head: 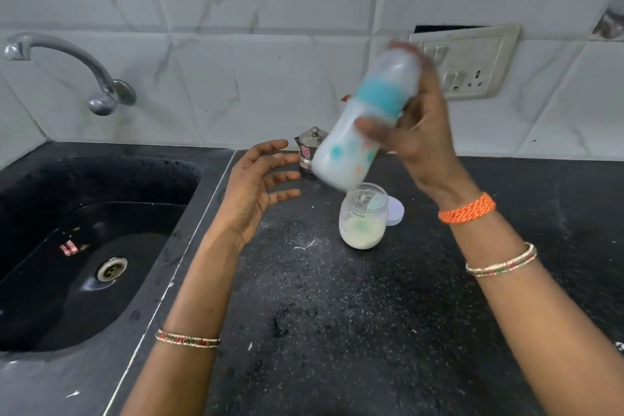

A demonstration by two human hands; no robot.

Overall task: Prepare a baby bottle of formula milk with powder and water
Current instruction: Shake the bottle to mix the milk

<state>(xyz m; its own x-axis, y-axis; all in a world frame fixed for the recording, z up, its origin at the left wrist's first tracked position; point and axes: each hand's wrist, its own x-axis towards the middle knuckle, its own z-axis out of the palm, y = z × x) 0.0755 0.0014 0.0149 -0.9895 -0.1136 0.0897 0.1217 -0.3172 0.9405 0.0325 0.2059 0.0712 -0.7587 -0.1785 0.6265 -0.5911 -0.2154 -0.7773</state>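
Observation:
My right hand (418,132) grips a baby bottle (364,121) with a teal collar and a clear cap. The bottle is tilted, cap up and to the right, and looks motion-blurred. White milk fills it. My left hand (260,186) hovers to the left of the bottle's base, fingers spread, holding nothing. Below the bottle an open clear jar (363,216) of pale powder stands on the black counter (337,314), with a scoop inside it. The jar's white lid (396,211) lies flat behind it.
A small steel lidded pot (310,149) stands by the wall, behind the bottle. A black sink (84,246) with a steel tap (67,67) takes up the left. A switch panel (469,61) is on the tiled wall. Powder specks dot the counter.

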